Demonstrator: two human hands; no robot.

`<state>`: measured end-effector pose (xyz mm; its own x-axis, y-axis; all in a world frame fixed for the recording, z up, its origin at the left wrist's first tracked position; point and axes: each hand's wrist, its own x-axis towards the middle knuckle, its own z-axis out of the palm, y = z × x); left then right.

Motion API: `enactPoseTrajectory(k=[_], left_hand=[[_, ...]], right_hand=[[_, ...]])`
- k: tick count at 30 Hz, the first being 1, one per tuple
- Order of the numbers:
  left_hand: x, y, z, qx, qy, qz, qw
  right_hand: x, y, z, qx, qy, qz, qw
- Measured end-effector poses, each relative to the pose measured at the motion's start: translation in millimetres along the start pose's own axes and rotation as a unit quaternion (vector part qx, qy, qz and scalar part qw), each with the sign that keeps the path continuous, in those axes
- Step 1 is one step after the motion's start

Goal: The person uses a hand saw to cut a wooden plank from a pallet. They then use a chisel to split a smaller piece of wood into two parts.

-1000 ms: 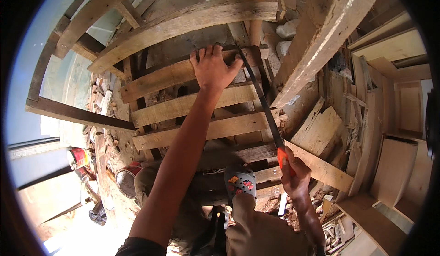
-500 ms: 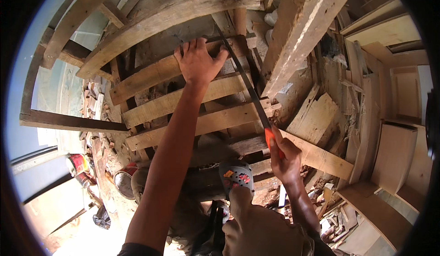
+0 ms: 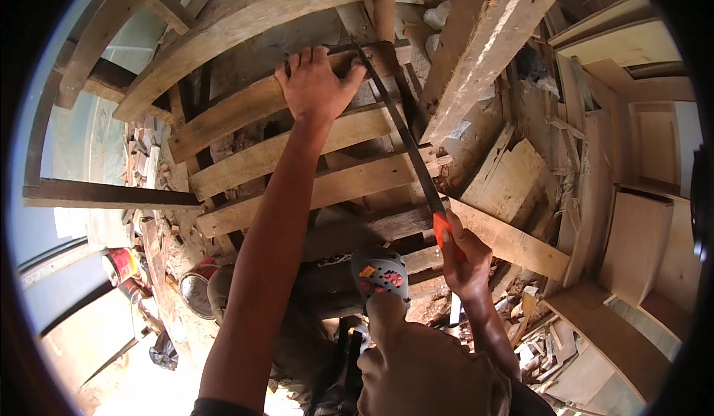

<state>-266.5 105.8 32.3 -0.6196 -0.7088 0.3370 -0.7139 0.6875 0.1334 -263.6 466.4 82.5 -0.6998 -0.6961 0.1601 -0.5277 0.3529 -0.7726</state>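
Orange-handled handsaw (image 3: pixel 407 142), dark-bladed, slanting across brown plank (image 3: pixel 236 110), near plank's right end

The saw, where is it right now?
In the head view, the saw is just right of centre, its orange handle in the right grip, its blade slanting up-left to the board under the left grip.

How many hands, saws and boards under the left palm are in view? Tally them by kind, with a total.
Hands: 2 (left hand, right hand)
Saw: 1
Board under the left palm: 1
Total: 4
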Motion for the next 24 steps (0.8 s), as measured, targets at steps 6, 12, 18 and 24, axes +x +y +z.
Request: enactPoseTrajectory(k=[6, 12, 18, 24], left_hand=[[6.8, -4.1, -2.6, -0.039, 0.001, 0.005, 0.999], [2.2, -1.0, 3.2, -0.013, 0.038, 0.010, 0.999], [3.0, -2.9, 3.6, -0.017, 0.035, 0.011, 0.999], [5.9, -2.9, -0.3, -0.036, 0.026, 0.002, 0.999]], right_hand=[[2.1, 7.5, 2.7, -0.012, -0.003, -0.007, 1.000], [11.2, 0.4, 12.1, 0.003, 0.012, -0.015, 1.000], [-3.4, -0.4, 8.2, 0.025, 0.012, 0.023, 0.999], [38.3, -7.5, 15.1, 0.006, -0.021, 0.023, 0.999]])
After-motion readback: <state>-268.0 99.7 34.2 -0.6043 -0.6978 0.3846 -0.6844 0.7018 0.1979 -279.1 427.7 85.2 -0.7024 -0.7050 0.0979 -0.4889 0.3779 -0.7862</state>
